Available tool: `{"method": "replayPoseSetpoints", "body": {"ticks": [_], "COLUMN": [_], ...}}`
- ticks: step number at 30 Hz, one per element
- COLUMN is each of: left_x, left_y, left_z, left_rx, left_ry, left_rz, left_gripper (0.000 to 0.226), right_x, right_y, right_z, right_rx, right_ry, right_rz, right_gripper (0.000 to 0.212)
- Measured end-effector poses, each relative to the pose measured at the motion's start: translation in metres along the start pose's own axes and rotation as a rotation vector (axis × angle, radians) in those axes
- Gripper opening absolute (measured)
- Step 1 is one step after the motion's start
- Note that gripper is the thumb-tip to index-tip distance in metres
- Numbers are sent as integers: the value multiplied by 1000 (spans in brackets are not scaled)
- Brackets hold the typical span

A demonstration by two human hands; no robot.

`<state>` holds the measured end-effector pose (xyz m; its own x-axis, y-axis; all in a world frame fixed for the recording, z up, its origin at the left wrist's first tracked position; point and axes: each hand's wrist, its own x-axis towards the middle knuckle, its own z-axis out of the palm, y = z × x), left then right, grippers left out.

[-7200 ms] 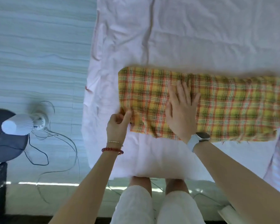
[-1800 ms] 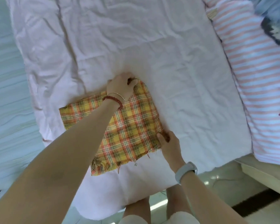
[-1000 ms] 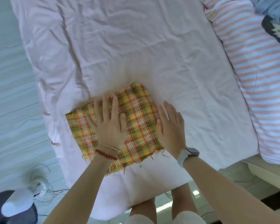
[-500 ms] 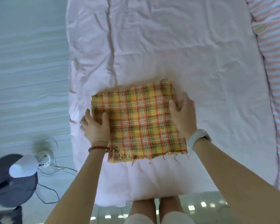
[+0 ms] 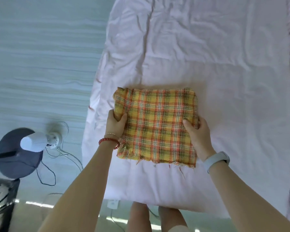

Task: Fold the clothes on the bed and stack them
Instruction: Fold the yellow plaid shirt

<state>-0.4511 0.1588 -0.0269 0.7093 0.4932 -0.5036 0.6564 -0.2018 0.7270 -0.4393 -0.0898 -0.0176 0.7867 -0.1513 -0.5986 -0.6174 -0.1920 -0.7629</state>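
Plaid cloth (image 5: pixel 157 126), folded square, lies on pink bed (image 5: pixel 208 64) near its left edge, frayed hem toward person. Left hand (image 5: pixel 115 124) grips cloth's left edge, thumb on top, fingers under. Right hand (image 5: pixel 197 133) grips right edge likewise. Both grips hold cloth. Red bracelet (image 5: pixel 108 141) on left wrist, pale watch (image 5: pixel 216 160) on right. Fan (image 5: pixel 35 141) stands on floor left of bed.

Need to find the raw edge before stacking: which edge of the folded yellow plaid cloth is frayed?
The near edge of the folded yellow-and-orange plaid cloth, closest to the person: loose threads hang from it, while the far edge looks clean.
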Motion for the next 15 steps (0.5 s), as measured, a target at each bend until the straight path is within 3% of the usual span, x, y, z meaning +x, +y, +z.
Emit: {"method": "replayPoseSetpoints", "body": {"ticks": [7, 15], "left_x": [-68, -129], "left_y": [-3, -38], "left_z": [-32, -153], "left_rx": [-103, -106], "left_ry": [134, 227], "left_rz": [30, 35], "left_gripper": [13, 12], "right_x": [-61, -160], "right_y": [-9, -25], "right_z": [-7, 54], "right_rx": [-91, -180], "right_ry": [-26, -118], "right_rz": [-64, -83], "right_gripper": [49, 47]}}
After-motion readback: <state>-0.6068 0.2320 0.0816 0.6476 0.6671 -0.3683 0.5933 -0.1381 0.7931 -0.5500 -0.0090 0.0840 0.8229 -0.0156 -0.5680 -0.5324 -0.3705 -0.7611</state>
